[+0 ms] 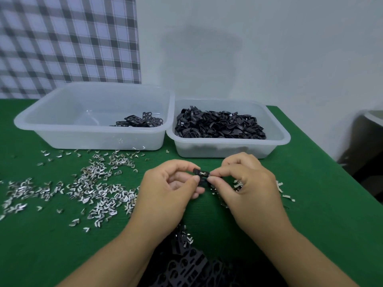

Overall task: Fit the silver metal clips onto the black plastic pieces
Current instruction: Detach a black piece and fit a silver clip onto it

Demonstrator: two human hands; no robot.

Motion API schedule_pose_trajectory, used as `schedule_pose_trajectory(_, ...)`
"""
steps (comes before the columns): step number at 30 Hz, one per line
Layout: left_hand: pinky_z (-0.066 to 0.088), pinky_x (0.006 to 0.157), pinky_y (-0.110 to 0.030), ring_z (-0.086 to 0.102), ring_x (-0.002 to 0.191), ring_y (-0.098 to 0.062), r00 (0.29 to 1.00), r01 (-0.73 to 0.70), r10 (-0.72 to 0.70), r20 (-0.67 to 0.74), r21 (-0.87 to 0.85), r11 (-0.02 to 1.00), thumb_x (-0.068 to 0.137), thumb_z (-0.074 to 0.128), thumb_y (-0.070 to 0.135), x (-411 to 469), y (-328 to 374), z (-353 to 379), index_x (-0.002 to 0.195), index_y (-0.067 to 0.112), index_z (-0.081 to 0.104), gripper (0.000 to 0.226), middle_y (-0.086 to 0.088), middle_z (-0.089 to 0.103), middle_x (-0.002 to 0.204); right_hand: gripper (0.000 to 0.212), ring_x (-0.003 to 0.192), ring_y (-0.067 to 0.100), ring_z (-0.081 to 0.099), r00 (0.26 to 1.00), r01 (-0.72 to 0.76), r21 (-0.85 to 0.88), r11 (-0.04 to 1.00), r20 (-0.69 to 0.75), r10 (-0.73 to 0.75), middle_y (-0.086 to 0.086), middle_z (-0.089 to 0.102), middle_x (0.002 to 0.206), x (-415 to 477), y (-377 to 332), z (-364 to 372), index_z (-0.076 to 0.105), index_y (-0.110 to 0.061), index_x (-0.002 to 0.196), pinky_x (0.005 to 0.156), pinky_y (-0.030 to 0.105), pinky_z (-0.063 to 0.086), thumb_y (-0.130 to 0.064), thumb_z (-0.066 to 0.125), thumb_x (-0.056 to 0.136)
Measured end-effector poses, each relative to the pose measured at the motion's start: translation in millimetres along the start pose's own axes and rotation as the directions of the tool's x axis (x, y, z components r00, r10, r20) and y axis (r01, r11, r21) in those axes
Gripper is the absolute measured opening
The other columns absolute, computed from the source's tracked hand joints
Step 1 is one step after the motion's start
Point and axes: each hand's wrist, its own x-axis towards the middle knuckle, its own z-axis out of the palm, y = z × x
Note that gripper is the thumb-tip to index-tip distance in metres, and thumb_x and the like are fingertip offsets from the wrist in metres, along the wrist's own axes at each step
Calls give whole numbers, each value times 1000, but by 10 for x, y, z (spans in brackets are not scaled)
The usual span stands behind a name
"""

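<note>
My left hand (165,189) pinches a small black plastic piece (200,175) between thumb and fingers above the green table. My right hand (246,183) meets it from the right, thumb and forefinger pinching a silver metal clip (209,174) at the piece's right end. Several loose silver clips (93,183) lie scattered over the table to the left, and a few more silver clips (286,195) show beside my right hand. A heap of black plastic pieces (192,264) lies near the front edge between my forearms.
Two translucent tubs stand at the back: the left tub (62,129) holds a few flat black pieces, the right tub (277,139) is heaped with black looped pieces. The green table's (321,204) right edge runs diagonally, with a dark object (369,141) beyond it.
</note>
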Motion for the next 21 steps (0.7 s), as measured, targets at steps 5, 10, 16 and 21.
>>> schedule_pose_trajectory(5, 54, 58, -17, 69, 61, -11, 999, -47, 47, 7, 49, 998, 83, 62, -8, 11, -3, -5, 78, 18, 70, 27, -10, 70, 67, 17, 85, 3, 57, 986, -99, 132, 986, 144, 79, -13, 66, 88, 8, 5, -18, 71, -22, 92, 77, 14, 42, -14, 72, 77)
schedule_pose_trajectory(10, 54, 60, -17, 68, 61, -10, 998, -48, 47, 30, 58, 997, 83, 61, -10, 8, -4, -5, 77, 17, 72, 29, -5, 70, 65, 18, 80, 1, 61, 967, -157, 214, 964, 232, 106, -15, 69, 82, 6, -3, -39, 72, -29, 88, 72, 11, 43, -13, 68, 81)
schedule_pose_trajectory(16, 55, 60, -18, 69, 62, -11, 997, -58, 55, 46, 59, 997, 82, 62, -9, 5, 3, -2, 79, 19, 72, 31, -6, 71, 67, 17, 77, 0, 60, 966, -179, 231, 956, 227, 126, -15, 69, 78, 27, 6, -48, 73, -28, 82, 70, 10, 42, -12, 70, 79)
schedule_pose_trajectory(21, 54, 57, -17, 69, 60, -13, 1000, -13, 13, 6, 23, 1000, 82, 60, -11, 22, -15, -11, 75, 15, 70, 29, -7, 70, 64, 12, 82, 1, 57, 968, -112, 140, 984, 237, 77, -16, 66, 80, 51, -48, -41, 74, -24, 87, 80, 25, 46, -16, 69, 81)
